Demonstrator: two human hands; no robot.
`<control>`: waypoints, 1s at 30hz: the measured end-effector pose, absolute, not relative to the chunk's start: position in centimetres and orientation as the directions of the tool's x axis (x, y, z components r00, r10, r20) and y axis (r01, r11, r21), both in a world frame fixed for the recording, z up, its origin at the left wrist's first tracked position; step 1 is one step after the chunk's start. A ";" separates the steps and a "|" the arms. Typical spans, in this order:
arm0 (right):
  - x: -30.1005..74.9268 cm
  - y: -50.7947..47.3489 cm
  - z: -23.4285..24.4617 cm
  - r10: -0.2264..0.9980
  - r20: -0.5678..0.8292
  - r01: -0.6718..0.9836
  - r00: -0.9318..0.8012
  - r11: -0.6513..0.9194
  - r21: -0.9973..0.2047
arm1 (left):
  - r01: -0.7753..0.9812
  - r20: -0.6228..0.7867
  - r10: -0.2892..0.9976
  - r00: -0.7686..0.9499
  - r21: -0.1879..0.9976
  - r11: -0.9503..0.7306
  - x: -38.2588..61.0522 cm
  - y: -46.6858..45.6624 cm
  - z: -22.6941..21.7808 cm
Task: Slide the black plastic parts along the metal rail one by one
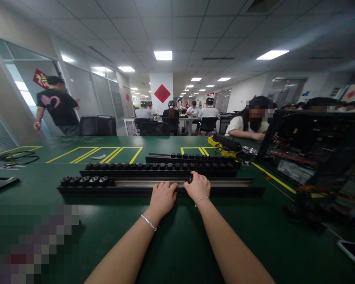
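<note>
A long black rail (225, 191) with a pale channel along its top lies across the green table in front of me. Several small black round-topped parts (84, 180) sit in a row at its left end. My left hand (163, 198) is closed over the rail's front wall near its middle, fingertips in the channel. Just right of it, my right hand (198, 187) pinches a small black part (190, 178) at the channel; the palm hides some of it. Behind lies a second rail (159, 172), filled along its length with similar parts.
A third, shorter rail (159, 159) lies farther back. An open black computer case (307, 150) with loose wires stands at right, near a seated person (248, 122). Yellow trays (229, 153) hold a power strip. Cables (20, 157) lie at left; a person (57, 104) stands beyond the table.
</note>
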State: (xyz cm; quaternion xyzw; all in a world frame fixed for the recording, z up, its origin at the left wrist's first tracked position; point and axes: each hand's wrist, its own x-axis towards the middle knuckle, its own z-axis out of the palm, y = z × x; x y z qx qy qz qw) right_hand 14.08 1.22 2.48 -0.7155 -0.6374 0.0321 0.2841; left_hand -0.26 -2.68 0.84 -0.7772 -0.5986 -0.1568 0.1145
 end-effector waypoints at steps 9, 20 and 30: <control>15.4 1.5 2.9 0.953 0.273 0.912 0.132 -0.009 -0.410 | 0.968 0.372 0.901 0.225 0.017 -0.249 -0.3 -2.6 0.8; 15.7 0.8 2.3 0.926 0.367 0.914 0.086 0.074 -0.400 | 0.967 0.380 0.897 0.224 0.032 -0.255 -0.3 -2.5 0.8; 15.4 1.4 1.7 0.896 0.398 0.900 0.196 -0.003 -0.436 | 0.963 0.402 0.884 0.237 0.021 -0.268 -0.4 -2.5 0.6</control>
